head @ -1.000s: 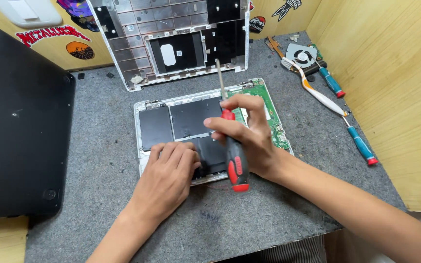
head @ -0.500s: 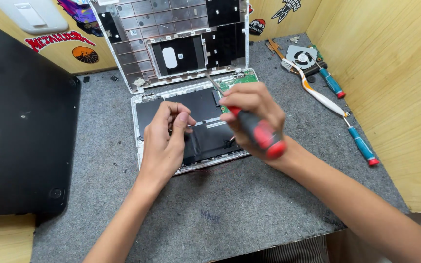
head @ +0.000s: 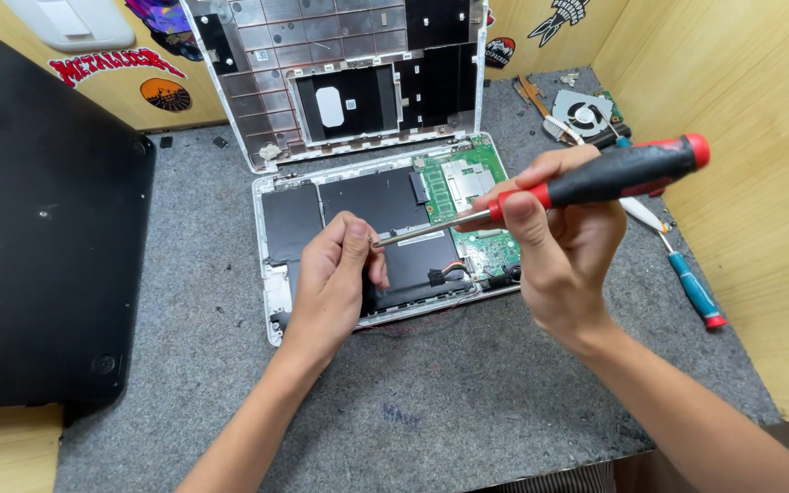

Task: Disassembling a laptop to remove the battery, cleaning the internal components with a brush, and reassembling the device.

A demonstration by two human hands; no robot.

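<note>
A grey felt tabletop (head: 468, 402) carries everything, with a closed black laptop (head: 38, 228) along its left edge. Near the middle lies an opened white laptop base (head: 271, 301), its black battery (head: 385, 219) and green circuit board (head: 472, 196) exposed, and its removed bottom cover (head: 340, 82) propped at the far edge. A cooling fan (head: 582, 114) and a teal-handled screwdriver (head: 691, 292) rest toward the right edge. The right hand (head: 563, 246) is curled around a red-and-black screwdriver (head: 614, 173), held level above the base. The left hand (head: 335, 274) has its fingers pressed together at the shaft's tip, seemingly picking off a small screw; the screw itself is too small to see. Next, that pinch probably needs a steady pull clear of the tip.
</note>
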